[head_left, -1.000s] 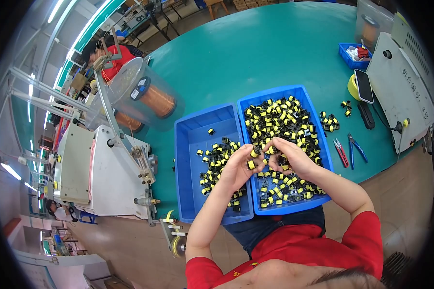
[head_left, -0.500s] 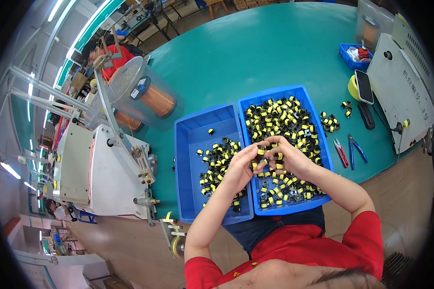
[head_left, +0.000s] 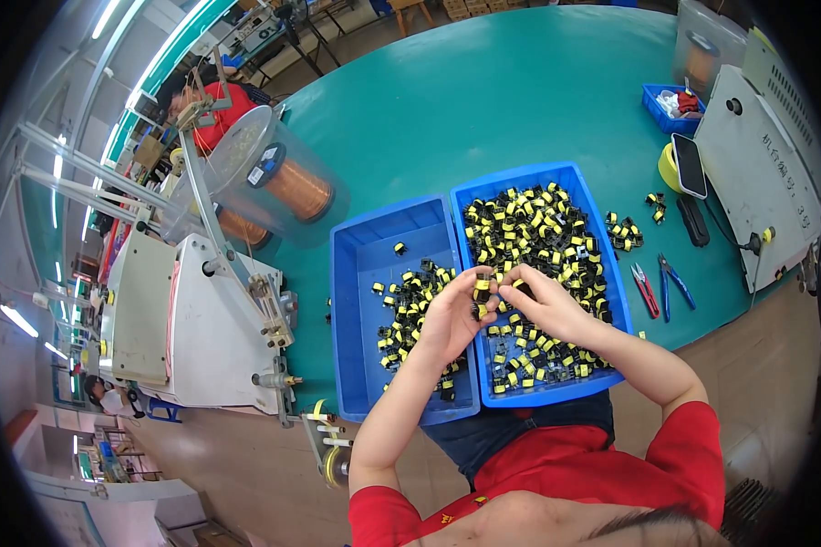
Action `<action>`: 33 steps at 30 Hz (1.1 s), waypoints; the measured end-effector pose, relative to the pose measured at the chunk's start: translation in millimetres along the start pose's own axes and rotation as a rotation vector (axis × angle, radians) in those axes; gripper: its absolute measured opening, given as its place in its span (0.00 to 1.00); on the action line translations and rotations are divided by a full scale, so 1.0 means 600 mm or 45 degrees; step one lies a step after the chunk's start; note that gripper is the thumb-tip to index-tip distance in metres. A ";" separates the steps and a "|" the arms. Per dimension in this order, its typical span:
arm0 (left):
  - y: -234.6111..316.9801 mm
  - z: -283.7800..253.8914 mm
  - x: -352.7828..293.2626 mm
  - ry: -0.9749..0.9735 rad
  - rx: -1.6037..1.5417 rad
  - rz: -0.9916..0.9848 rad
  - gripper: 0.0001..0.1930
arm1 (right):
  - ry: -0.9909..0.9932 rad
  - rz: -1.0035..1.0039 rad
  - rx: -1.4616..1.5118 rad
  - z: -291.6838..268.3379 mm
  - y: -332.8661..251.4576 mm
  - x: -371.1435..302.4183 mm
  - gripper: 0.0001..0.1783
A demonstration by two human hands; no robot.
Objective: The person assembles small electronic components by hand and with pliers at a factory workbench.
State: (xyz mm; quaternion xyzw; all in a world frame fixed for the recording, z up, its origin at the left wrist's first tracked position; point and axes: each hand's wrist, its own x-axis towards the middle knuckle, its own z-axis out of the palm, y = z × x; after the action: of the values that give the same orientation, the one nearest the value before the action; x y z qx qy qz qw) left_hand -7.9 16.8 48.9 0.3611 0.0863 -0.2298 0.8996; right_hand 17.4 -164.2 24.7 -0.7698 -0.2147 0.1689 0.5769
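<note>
Basically, both bare hands meet above the inner sides of two blue bins, fingertips close together. Left hand [head_left: 451,314] is curled, thumb and fingers pinching a couple of small black-and-yellow parts [head_left: 483,286]; exact count is unclear. Right hand [head_left: 555,308] is bent inward from the other side, fingers drawn in narrow, tips just beside the held parts; cannot tell whether it grips a part itself.

Right bin [head_left: 513,176] is heaped with similar parts, thickest toward the far end. Left bin [head_left: 359,273] carries a smaller pile, mostly along its right side, with one loose part lying apart near the far end. Bins sit side by side on a green table [head_left: 447,100].

Right of the bins: two small clusters of parts, red-handled cutters [head_left: 647,294], blue-handled pliers [head_left: 677,286], a dark elongated tool [head_left: 693,219], and a phone [head_left: 689,164] leaning on a yellow roll [head_left: 667,168]. Left of the bins: a copper wire spool [head_left: 298,190] inside a clear container, near a pale machine [head_left: 223,328].
</note>
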 end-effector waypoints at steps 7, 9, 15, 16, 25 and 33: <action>-0.004 -0.011 -0.004 0.088 0.079 0.080 0.07 | 0.153 -0.166 -0.125 0.000 -0.036 -0.009 0.16; -0.009 -0.005 -0.002 0.110 0.130 0.086 0.06 | 0.170 -0.129 -0.094 -0.004 -0.045 -0.012 0.17; -0.017 0.002 -0.004 0.121 0.394 0.095 0.11 | 0.152 -0.043 -0.116 -0.006 -0.039 -0.014 0.19; -0.017 0.001 -0.003 0.120 0.394 0.095 0.11 | 0.227 -0.231 -0.154 -0.001 -0.035 -0.012 0.20; -0.004 -0.008 0.002 -0.015 0.003 -0.026 0.16 | 0.266 -0.445 -0.057 -0.002 -0.028 -0.008 0.24; -0.009 -0.010 -0.004 0.076 0.120 -0.068 0.11 | 0.293 -0.548 0.293 0.012 -0.023 -0.007 0.24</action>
State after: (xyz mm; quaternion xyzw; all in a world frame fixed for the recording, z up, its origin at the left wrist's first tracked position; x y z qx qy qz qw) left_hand -12.6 18.4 42.3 0.4075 0.1118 -0.2467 0.8721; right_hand 8.4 -157.0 35.8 -0.6500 -0.2858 -0.0229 0.7038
